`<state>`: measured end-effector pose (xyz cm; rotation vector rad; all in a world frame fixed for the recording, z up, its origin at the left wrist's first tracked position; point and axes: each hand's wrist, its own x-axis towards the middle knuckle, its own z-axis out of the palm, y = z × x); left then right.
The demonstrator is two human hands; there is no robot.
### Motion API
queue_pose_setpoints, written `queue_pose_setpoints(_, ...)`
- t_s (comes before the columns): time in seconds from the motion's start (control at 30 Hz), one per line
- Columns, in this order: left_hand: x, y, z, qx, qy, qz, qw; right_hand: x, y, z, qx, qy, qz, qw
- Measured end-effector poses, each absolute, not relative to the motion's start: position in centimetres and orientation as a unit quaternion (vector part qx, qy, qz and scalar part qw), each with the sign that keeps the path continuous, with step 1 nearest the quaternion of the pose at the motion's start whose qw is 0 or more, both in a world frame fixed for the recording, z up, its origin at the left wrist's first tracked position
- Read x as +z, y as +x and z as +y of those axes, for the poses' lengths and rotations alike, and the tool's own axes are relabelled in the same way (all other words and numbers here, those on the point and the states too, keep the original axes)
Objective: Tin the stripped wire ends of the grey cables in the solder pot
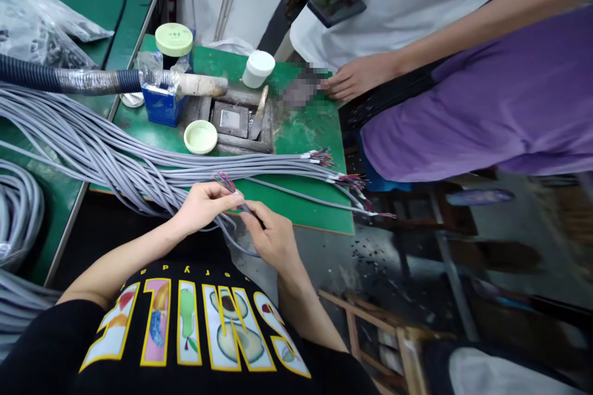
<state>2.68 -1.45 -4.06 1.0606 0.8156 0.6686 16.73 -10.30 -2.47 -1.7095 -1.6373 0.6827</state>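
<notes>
My left hand (204, 205) pinches the end of a grey cable (234, 241) where several coloured wires (225, 181) fan out above my fingers. Just to the right, my right hand (273, 236) is closed on the same cable, holding its grey sheath below the stripped end. Both hands hover at the near edge of the green table (301, 136). A bundle of grey cables (139, 163) lies across the table beyond my hands, their stripped coloured ends (352, 182) pointing right.
A metal solder pot (234, 120), a blue box (162, 105), a pale green lid (201, 137), white jars (258, 68) and a corrugated hose (60, 79) stand at the back. Another person's hand (356, 76) rests on the table's right edge, their other hand holding a phone (336, 6). Wooden frame (370, 333) below right.
</notes>
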Motion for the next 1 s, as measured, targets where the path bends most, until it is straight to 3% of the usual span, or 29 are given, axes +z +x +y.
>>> queue_pose_setpoints(0.3, -3.6, 2.6, -1.0, 0.386, 0.397, 0.383, 0.739, -2.6, 16.8, -10.1, 0.292, -0.667, -0.587, 0.353)
queue_pose_setpoints(0.7, -3.9, 3.0, -1.0, 0.409, 0.433, 0.403, 0.695, -3.0, 16.8, -9.9, 0.296, -0.674, -0.563, 0.375)
queue_pose_setpoints(1.0, -4.7, 3.6, -2.8, 0.406, 0.506, 0.373, 0.663, -2.5, 17.3, -8.2, 0.378, -0.626, -0.521, 0.441)
